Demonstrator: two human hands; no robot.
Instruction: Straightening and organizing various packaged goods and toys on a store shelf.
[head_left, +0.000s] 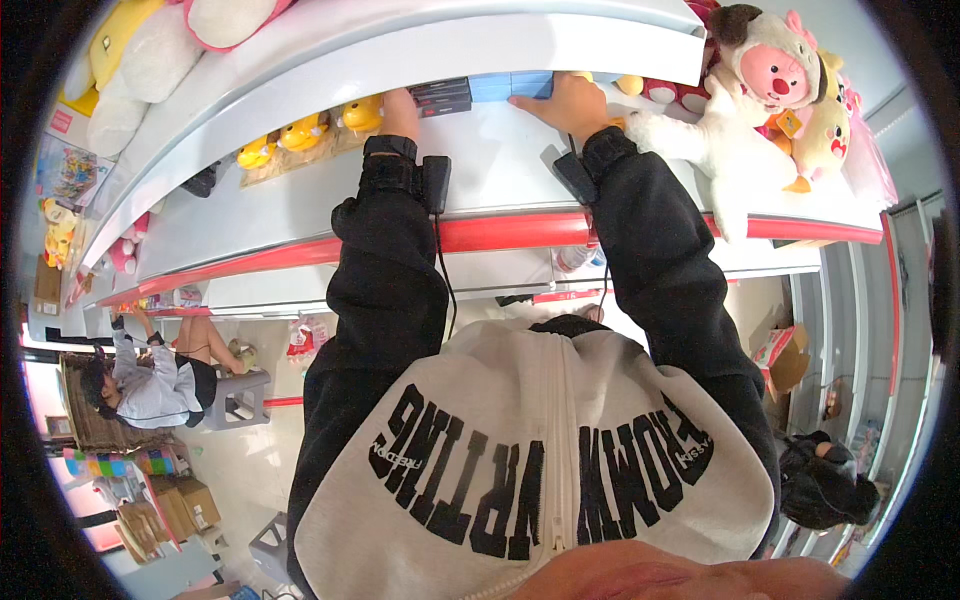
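Observation:
My right hand (568, 103) rests against the right end of some stacked light-blue boxes (491, 88) on a white shelf, its thumb stretched along their front. My left hand (400, 112) reaches in beside several dark flat boxes (444, 97), its fingers hidden under the edge of the shelf above. Left of it, yellow figures (302, 133) stand in a row on a tan base. Close to my right wrist lies a white plush toy (720, 150) with a pink face, its leg hanging over the red shelf edge.
The white upper shelf (480, 43) overhangs both hands. A red strip (517, 231) edges the lower shelf. More plush toys (821, 142) sit at the right end. At the far left, a person (157, 382) sits on a grey stool (236, 397). An opened cardboard box (787, 364) is at the right.

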